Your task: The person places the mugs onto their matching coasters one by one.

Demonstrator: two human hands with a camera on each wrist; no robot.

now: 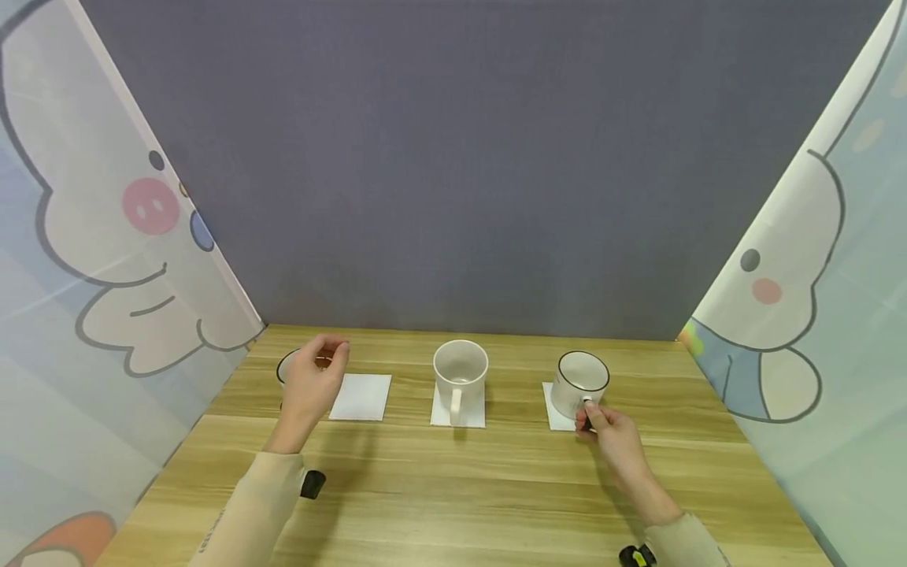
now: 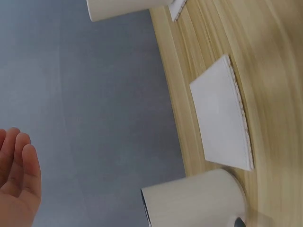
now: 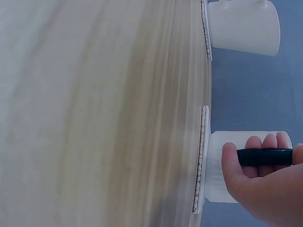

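Observation:
My right hand (image 1: 615, 441) holds the black handle (image 3: 265, 157) of a white mug with a dark rim (image 1: 577, 382), which stands on a white square coaster (image 1: 560, 420). At the left, my left hand (image 1: 308, 387) hovers above and in front of another dark-rimmed white mug (image 1: 284, 368), hiding most of it; its fingers (image 2: 31, 172) are loosely bent around nothing. That mug (image 2: 194, 203) stands on the wood beside a bare white coaster (image 1: 360, 396). Between the hands, an all-white mug (image 1: 460, 378) sits on its own coaster (image 1: 439, 416), handle toward me.
The wooden table (image 1: 453, 496) ends at a grey partition (image 1: 453, 173) behind the mugs. Cartoon-printed curtains (image 1: 85, 236) close off both sides. A black object (image 1: 312, 483) shows by the left sleeve, and another black object (image 1: 636, 556) by the right cuff.

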